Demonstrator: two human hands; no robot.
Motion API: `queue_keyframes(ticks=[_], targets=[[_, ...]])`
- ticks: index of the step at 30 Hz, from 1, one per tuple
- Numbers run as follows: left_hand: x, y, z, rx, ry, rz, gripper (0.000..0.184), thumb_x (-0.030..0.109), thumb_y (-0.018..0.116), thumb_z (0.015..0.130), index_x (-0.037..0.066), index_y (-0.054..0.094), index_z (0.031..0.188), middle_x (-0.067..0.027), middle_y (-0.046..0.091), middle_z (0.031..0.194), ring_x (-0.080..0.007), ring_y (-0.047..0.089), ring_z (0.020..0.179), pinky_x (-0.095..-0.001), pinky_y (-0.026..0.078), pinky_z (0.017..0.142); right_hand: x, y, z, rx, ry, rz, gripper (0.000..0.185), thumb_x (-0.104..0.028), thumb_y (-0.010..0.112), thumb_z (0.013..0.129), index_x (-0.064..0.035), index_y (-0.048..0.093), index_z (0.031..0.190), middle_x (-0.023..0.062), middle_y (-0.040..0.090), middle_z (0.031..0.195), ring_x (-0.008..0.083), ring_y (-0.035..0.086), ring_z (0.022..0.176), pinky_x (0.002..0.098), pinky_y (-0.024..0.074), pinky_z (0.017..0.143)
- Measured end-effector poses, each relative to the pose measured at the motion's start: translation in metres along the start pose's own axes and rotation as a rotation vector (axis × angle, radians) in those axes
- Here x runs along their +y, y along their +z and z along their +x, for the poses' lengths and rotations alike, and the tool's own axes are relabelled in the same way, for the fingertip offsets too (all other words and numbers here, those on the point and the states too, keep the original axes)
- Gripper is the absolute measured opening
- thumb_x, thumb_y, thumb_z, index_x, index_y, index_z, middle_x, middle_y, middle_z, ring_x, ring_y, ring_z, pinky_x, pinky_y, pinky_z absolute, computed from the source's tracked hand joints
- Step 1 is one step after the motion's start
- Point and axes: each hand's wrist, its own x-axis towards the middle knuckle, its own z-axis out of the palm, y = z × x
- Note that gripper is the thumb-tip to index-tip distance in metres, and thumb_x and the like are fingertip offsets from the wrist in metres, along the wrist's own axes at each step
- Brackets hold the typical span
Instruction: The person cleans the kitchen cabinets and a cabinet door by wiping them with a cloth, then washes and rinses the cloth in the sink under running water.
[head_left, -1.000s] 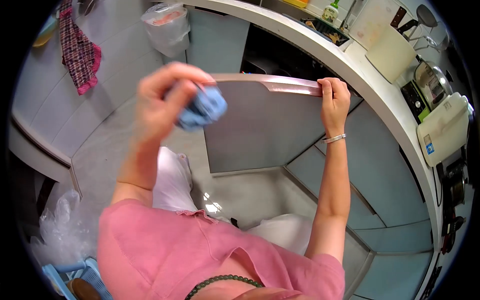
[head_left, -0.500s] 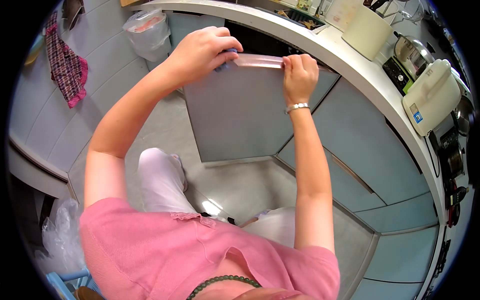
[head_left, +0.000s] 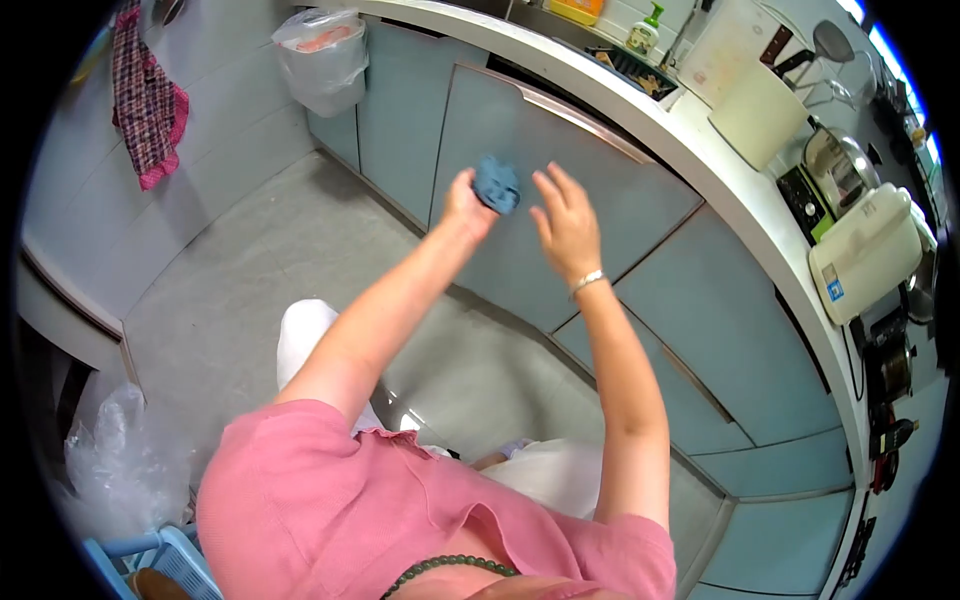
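A crumpled blue cloth [head_left: 497, 186] is in my left hand [head_left: 468, 205], whose fingers are partly hidden beneath it. To the right, my right hand [head_left: 570, 228] is raised with its fingers spread, holding nothing and apart from the cloth. Both hands are in front of a grey-blue cabinet door [head_left: 520, 255], which sits closed in line with its neighbours. Along the door's top edge runs a pinkish metal handle strip [head_left: 585, 122], touched by neither hand.
Above the cabinets curves a white countertop [head_left: 690, 165] carrying a cream utensil holder [head_left: 757, 120], a kettle [head_left: 868, 255] and a soap bottle [head_left: 645, 32]. A bagged bin [head_left: 322, 65] hangs at the left. Clear plastic [head_left: 120, 465] and a blue basket [head_left: 165, 560] are at lower left.
The cabinet door has gone from open to closed. Both hands have left its top edge and come lower and closer together. My right hand has let go; the cloth stays in my left.
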Motion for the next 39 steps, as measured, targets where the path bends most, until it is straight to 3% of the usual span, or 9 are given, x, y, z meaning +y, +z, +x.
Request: queue_keyframes(ticks=[6,8,11,13,15,20,29,34,39], targets=[[-0.038,0.019,-0.039,-0.311,-0.016,0.568,0.047,0.006,0.044,0.091,0.004,0.036,0.137,-0.0092,0.054,0.119,-0.0173,0.054,0.105,-0.0301,0.045,0.089,0.001,0.006,-0.019,0.185,0.507,0.456,0.02,0.005,0.059,0.074,-0.0044,0.054,0.09,0.0063,0.05,0.09,0.0127,0.051,0.076,0.0242,0.045,0.062],[-0.031,0.019,-0.023,-0.635,0.3,1.051,0.047,0.008,0.051,0.089,0.007,0.04,0.135,-0.0077,0.053,0.119,-0.0155,0.054,0.104,-0.0285,0.045,0.087,0.013,-0.003,-0.025,0.46,0.563,0.644,0.022,0.007,0.059,0.075,-0.0047,0.05,0.091,-0.0003,0.046,0.086,0.0068,0.046,0.073,0.0217,0.0423,0.063],[0.006,0.033,0.005,-0.209,1.187,1.365,0.043,0.006,0.058,0.081,0.005,0.05,0.124,-0.0111,0.052,0.121,-0.0234,0.051,0.111,-0.0325,0.041,0.093,0.028,-0.035,-0.029,0.871,0.63,0.475,0.02,0.006,0.058,0.077,-0.0036,0.052,0.093,0.003,0.049,0.093,0.0103,0.049,0.078,0.0225,0.0427,0.068],[0.029,0.035,0.036,-0.049,1.358,1.286,0.044,0.005,0.057,0.078,0.003,0.05,0.121,-0.0155,0.049,0.124,-0.0307,0.047,0.115,-0.0387,0.038,0.097,0.042,-0.04,-0.028,0.827,0.565,0.153,0.021,0.004,0.059,0.077,-0.0028,0.054,0.096,0.006,0.052,0.097,0.0151,0.05,0.082,0.0258,0.0433,0.071],[0.039,0.035,0.053,-0.182,1.313,1.385,0.044,0.005,0.057,0.079,0.004,0.049,0.122,-0.0147,0.048,0.125,-0.0316,0.047,0.114,-0.0388,0.038,0.097,0.058,-0.036,-0.022,0.62,0.381,-0.461,0.029,-0.002,0.063,0.077,-0.0033,0.059,0.105,0.0129,0.056,0.113,0.0283,0.052,0.094,0.0362,0.0421,0.082],[0.027,0.033,0.058,-0.514,1.182,1.567,0.044,0.007,0.054,0.081,0.005,0.047,0.125,-0.0142,0.046,0.127,-0.0344,0.046,0.114,-0.0399,0.04,0.096,0.061,0.016,0.025,0.366,0.11,-0.529,0.039,-0.008,0.065,0.074,-0.0084,0.059,0.112,0.0104,0.056,0.114,0.0289,0.053,0.096,0.0393,0.0414,0.084],[0.039,0.003,0.116,-0.25,1.066,1.031,0.042,0.002,0.044,0.085,0.001,0.043,0.127,-0.0185,0.047,0.126,-0.0331,0.047,0.116,-0.0376,0.038,0.097,0.061,0.157,0.168,0.103,-0.241,-0.547,0.041,-0.021,0.055,0.079,-0.0193,0.055,0.12,0.0033,0.055,0.123,0.0245,0.045,0.118,0.0416,0.0364,0.098],[0.027,0.006,0.108,-0.302,0.988,1.048,0.048,0.0,0.041,0.085,-0.002,0.037,0.133,-0.0212,0.046,0.129,-0.0335,0.045,0.12,-0.0371,0.036,0.101,0.063,0.128,0.147,0.153,-0.227,-0.551,0.033,-0.022,0.053,0.08,-0.0156,0.059,0.112,0.0015,0.059,0.104,0.0212,0.049,0.114,0.0447,0.035,0.099],[-0.039,0.02,0.075,-0.459,1.142,1.299,0.048,-0.005,0.039,0.081,-0.006,0.04,0.129,-0.0237,0.045,0.13,-0.0367,0.042,0.122,-0.039,0.032,0.104,0.084,0.048,0.037,-0.041,0.002,-0.861,0.042,-0.021,0.054,0.083,-0.013,0.052,0.125,0.0029,0.055,0.121,0.0182,0.047,0.118,0.0462,0.0358,0.097]])
